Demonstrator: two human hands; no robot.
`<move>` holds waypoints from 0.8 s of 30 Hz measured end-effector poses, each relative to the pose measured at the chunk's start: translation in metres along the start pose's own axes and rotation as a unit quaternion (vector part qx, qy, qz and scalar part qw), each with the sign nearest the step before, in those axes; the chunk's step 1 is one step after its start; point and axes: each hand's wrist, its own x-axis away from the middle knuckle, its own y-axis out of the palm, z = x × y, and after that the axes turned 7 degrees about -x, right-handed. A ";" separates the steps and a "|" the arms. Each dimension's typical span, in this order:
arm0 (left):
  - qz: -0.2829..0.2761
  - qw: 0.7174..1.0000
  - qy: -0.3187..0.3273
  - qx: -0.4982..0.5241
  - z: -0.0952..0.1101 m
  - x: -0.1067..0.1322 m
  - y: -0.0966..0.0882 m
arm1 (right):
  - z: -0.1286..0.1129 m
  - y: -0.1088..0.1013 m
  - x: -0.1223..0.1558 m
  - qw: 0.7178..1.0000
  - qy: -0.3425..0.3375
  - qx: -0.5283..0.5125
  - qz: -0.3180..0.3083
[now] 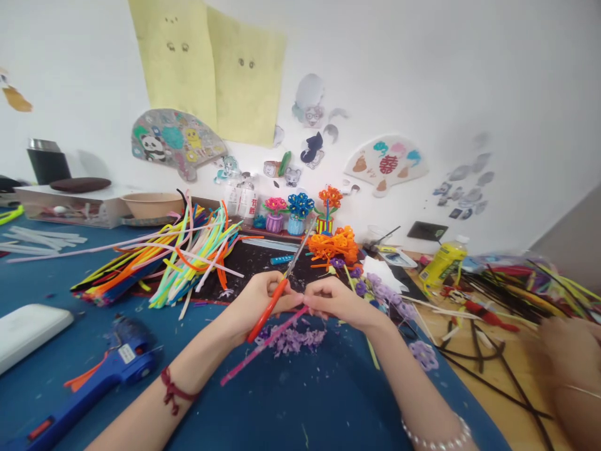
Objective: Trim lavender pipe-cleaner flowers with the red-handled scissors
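My left hand (265, 297) is closed around orange-handled scissors (267, 310), whose blades point up and away. Its fingertips meet those of my right hand (335, 300) over the blue table mat. A pink pipe cleaner (263, 347) slants from between the fingertips down to the left, pinched by my right hand; whether my left fingers also grip it I cannot tell. Below the hands lies a heap of purple clippings (295, 339). Purple pipe-cleaner flowers (387, 294) lie just right of my right hand.
A blue glue gun (117, 360) and a white case (32, 335) lie at left. Behind are bundled pipe cleaners (188, 257), orange pipe-cleaner flowers (335, 245) and small potted flowers (297, 213). A yellow bottle (441, 263) stands at right, near another person's blurred hand (570, 351).
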 end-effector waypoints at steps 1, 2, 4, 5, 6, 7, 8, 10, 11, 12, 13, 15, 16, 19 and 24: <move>-0.005 1.000 0.001 0.007 0.001 0.001 0.000 | 0.000 0.001 0.000 1.000 -0.001 -0.012 0.011; -0.012 1.000 0.003 0.015 0.001 0.001 0.000 | 0.000 0.002 -0.001 0.999 -0.002 -0.024 0.021; -0.026 0.999 0.003 0.029 0.002 0.003 0.002 | 0.000 0.003 -0.001 0.998 0.001 -0.044 0.035; -0.030 0.999 0.000 0.034 0.002 0.003 0.003 | 0.000 0.003 -0.001 0.998 0.002 -0.049 0.036; -0.032 0.999 -0.004 0.037 0.002 0.003 0.004 | 0.000 0.004 -0.002 0.998 0.003 -0.051 0.035; -0.033 0.999 -0.008 0.039 0.002 0.003 0.005 | 0.001 0.004 -0.002 0.998 0.003 -0.052 0.034; -0.033 0.999 -0.011 0.040 0.001 0.003 0.006 | 0.001 0.005 -0.003 0.998 0.004 -0.052 0.035; -0.035 0.999 -0.010 0.038 0.001 0.003 0.007 | 0.002 0.006 -0.004 0.997 0.004 -0.057 0.043; -0.035 0.999 -0.009 0.036 0.001 0.002 0.007 | 0.003 0.006 -0.004 0.997 0.004 -0.060 0.047; -0.036 0.999 -0.009 0.033 0.001 0.002 0.007 | 0.003 0.006 -0.004 0.997 0.004 -0.063 0.049; -0.036 0.999 -0.009 0.031 0.001 0.003 0.007 | 0.004 0.007 -0.004 0.997 0.004 -0.064 0.049; -0.037 0.999 -0.012 0.029 0.002 0.003 0.007 | 0.003 0.007 -0.004 0.997 0.005 -0.063 0.044; -0.038 0.999 -0.014 0.027 0.002 0.003 0.007 | 0.003 0.007 -0.004 0.997 0.006 -0.061 0.042; -0.041 0.999 -0.021 0.020 0.001 0.003 0.006 | 0.002 0.004 -0.003 0.998 0.001 -0.042 0.047; -0.044 0.999 -0.023 0.012 -0.002 0.001 0.004 | 0.005 -0.009 -0.001 0.996 -0.025 -0.032 0.076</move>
